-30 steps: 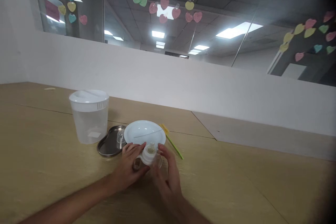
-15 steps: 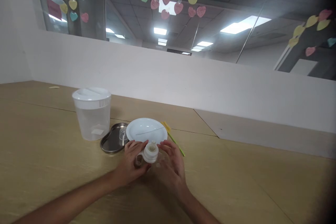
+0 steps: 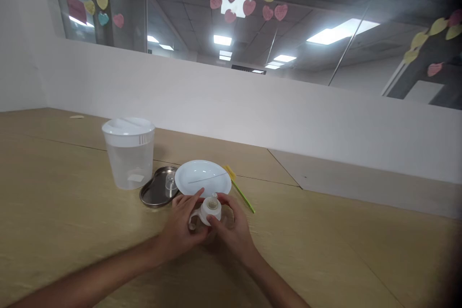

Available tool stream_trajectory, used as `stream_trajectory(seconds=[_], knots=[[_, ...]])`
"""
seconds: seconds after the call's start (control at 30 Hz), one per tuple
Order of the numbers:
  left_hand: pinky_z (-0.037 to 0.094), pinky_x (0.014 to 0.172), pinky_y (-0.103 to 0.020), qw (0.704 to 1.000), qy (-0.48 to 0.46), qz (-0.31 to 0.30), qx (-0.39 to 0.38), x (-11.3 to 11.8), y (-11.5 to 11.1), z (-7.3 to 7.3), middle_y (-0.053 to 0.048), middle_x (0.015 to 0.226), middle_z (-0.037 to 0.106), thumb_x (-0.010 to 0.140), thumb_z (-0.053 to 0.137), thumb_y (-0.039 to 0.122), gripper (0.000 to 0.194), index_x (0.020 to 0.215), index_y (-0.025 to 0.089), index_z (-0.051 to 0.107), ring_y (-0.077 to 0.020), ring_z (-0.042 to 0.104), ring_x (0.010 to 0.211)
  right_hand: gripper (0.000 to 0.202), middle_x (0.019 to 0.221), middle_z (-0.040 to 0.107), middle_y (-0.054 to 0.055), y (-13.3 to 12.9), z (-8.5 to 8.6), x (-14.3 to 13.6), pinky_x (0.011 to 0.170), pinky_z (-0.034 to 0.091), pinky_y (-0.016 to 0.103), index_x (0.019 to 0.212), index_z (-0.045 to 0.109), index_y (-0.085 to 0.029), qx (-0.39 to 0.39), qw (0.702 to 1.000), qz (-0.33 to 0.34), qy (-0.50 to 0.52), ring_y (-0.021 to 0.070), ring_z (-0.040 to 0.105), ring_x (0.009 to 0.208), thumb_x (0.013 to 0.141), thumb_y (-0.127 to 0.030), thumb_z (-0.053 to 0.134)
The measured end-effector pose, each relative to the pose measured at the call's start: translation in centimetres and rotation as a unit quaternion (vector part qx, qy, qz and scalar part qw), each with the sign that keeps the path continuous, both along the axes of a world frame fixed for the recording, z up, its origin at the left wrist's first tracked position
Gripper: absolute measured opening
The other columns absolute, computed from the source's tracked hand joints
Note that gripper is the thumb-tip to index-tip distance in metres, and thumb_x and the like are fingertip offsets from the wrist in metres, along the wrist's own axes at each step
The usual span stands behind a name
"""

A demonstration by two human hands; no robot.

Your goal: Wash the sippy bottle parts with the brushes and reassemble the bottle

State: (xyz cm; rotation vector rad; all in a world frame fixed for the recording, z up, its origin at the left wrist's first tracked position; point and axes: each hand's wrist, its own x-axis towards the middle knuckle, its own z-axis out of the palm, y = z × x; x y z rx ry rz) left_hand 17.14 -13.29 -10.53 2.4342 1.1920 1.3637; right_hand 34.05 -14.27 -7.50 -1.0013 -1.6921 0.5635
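Observation:
A baby bottle (image 3: 211, 208) with a white collar, a clear teat on top and a white side handle is held upright between my hands over the table. My left hand (image 3: 180, 225) grips it from the left, around the handle side. My right hand (image 3: 236, 231) closes on it from the right, with the thumb on the front of the collar and the fingers behind. The lower body is mostly hidden by my hands. Just beyond lies a white plate (image 3: 197, 173) with a thin straight rod (image 3: 207, 178) across it.
A metal kidney-shaped tray (image 3: 153, 191) holds a small clear cap (image 3: 171, 182). Behind it stands a translucent bucket (image 3: 126, 161) with a white lid. A green-handled brush (image 3: 243, 197) with a yellow head lies right of the plate. A white wall (image 3: 216, 96) bounds the table.
My right hand has closed in on the bottle, its thumb moving onto the collar. The teat now leans slightly to the right, and the view has shifted a little.

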Motion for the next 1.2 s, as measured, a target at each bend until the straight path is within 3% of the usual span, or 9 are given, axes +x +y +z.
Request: stream_trajectory(seconds=[0.1, 0.27, 0.53, 0.7, 0.87, 0.97, 1.1, 1.2], knots=[[0.034, 0.093, -0.043, 1.0, 0.008, -0.012, -0.007, -0.1, -0.1, 0.3, -0.01, 0.116, 0.057, 0.077, 0.057, 0.032, 0.069, 0.137, 0.021, 0.026, -0.0254, 0.051, 0.107, 0.041, 0.113, 0.058, 0.008, -0.1, 0.2, 0.1, 0.092, 0.044, 0.038, 0.114, 0.053, -0.021, 0.005, 0.999, 0.048, -0.014, 0.0222, 0.054, 0.105, 0.077, -0.035, 0.061], [0.033, 0.096, -0.042, 0.999, 0.023, -0.027, -0.019, -0.2, -0.1, 0.5, -0.009, 0.12, 0.056, 0.08, 0.055, 0.039, 0.048, 0.124, 0.02, 0.046, -0.0252, 0.047, 0.112, 0.04, 0.114, 0.059, 0.009, 0.1, 0.0, 0.2, 0.09, 0.046, 0.037, 0.114, 0.053, -0.021, -0.023, 0.995, 0.092, 0.013, 0.0209, 0.057, 0.104, 0.078, -0.035, 0.06], [0.035, 0.093, -0.046, 0.997, -0.023, 0.008, -0.067, 0.1, -0.3, 0.7, -0.006, 0.106, 0.064, 0.072, 0.064, 0.037, 0.043, 0.113, 0.025, 0.059, -0.0267, 0.052, 0.105, 0.035, 0.096, 0.062, 0.005, -0.3, -0.2, -0.7, 0.08, 0.049, 0.036, 0.1, 0.057, -0.02, 0.026, 0.998, -0.062, -0.009, 0.021, 0.059, 0.09, 0.067, -0.028, 0.067], [0.042, 0.088, -0.044, 0.993, -0.069, 0.019, -0.096, 0.3, -0.6, 0.5, -0.004, 0.106, 0.065, 0.068, 0.067, 0.032, 0.043, 0.11, 0.029, 0.063, -0.0268, 0.054, 0.102, 0.033, 0.094, 0.06, 0.005, -0.8, -0.6, -1.8, 0.077, 0.048, 0.035, 0.099, 0.051, -0.02, -0.01, 0.996, -0.082, 0.02, 0.0196, 0.058, 0.086, 0.069, -0.027, 0.064], [0.043, 0.089, -0.044, 0.992, -0.064, -0.011, -0.106, 0.2, -0.5, 0.7, -0.004, 0.109, 0.064, 0.07, 0.065, 0.032, 0.044, 0.113, 0.029, 0.061, -0.0272, 0.054, 0.105, 0.035, 0.093, 0.058, 0.005, -0.7, -0.8, -2.0, 0.075, 0.048, 0.034, 0.098, 0.05, -0.019, -0.002, 0.995, -0.095, 0.02, 0.0198, 0.057, 0.085, 0.069, -0.03, 0.065], [0.042, 0.09, -0.046, 0.994, -0.06, -0.032, -0.086, -0.1, -0.6, 0.6, -0.007, 0.113, 0.061, 0.07, 0.062, 0.028, 0.05, 0.12, 0.025, 0.055, -0.0285, 0.051, 0.108, 0.036, 0.095, 0.058, 0.005, -0.7, -1.2, -1.9, 0.076, 0.047, 0.035, 0.1, 0.05, -0.02, 0.02, 0.994, -0.109, -0.008, 0.0206, 0.057, 0.086, 0.07, -0.032, 0.066], [0.04, 0.094, -0.044, 0.994, -0.071, -0.087, 0.005, -1.1, -0.3, 0.7, -0.011, 0.125, 0.052, 0.078, 0.052, 0.023, 0.059, 0.134, 0.022, 0.035, -0.0265, 0.047, 0.115, 0.036, 0.106, 0.056, 0.006, -0.9, -2.1, -1.4, 0.084, 0.045, 0.036, 0.111, 0.046, -0.022, 0.076, 0.992, -0.093, -0.045, 0.0211, 0.054, 0.096, 0.079, -0.031, 0.059], [0.039, 0.095, -0.043, 0.986, -0.128, -0.05, 0.093, -3.0, 1.6, 1.1, -0.011, 0.124, 0.052, 0.083, 0.046, 0.021, 0.045, 0.127, 0.022, 0.04, -0.0245, 0.047, 0.114, 0.039, 0.116, 0.051, 0.009, -0.9, -2.8, -1.0, 0.091, 0.041, 0.038, 0.122, 0.04, -0.023, 0.132, 0.987, -0.059, -0.07, 0.0219, 0.049, 0.107, 0.084, -0.024, 0.05]])
